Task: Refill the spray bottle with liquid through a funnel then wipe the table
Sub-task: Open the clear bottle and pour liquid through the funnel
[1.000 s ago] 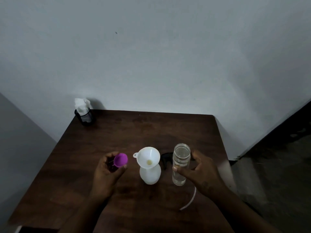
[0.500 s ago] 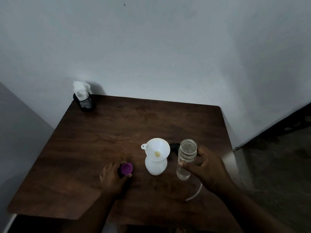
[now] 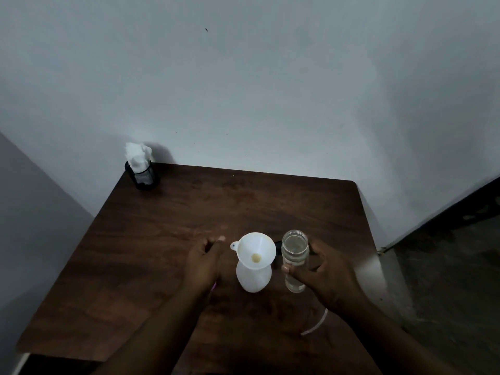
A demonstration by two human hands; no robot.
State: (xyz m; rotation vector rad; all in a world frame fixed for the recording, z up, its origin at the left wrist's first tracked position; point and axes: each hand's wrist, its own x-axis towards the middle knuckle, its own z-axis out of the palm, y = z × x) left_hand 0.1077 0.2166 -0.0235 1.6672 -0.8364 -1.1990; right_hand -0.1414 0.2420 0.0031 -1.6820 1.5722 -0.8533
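Observation:
A white spray bottle (image 3: pixel 253 278) stands on the dark wooden table (image 3: pixel 167 239) with a white funnel (image 3: pixel 255 250) seated in its neck. Just to its right is a clear open-topped bottle (image 3: pixel 295 255) with clear liquid inside; my right hand (image 3: pixel 324 274) grips it from the right side, thumb on its front. My left hand (image 3: pixel 204 262) hovers just left of the funnel, fingers loosely curled and holding nothing I can see. A sliver of the purple cap (image 3: pixel 213 286) shows on the table under that wrist.
The black spray head (image 3: pixel 278 243) lies partly hidden behind the funnel, and its thin white tube (image 3: pixel 315 327) curves near the table's right front. A black mesh cup with white tissues (image 3: pixel 142 173) stands at the far left corner, against the wall.
My left hand has let go of the purple cap on the table and moved right and forward, up beside the funnel. My right hand keeps its grip on the clear bottle.

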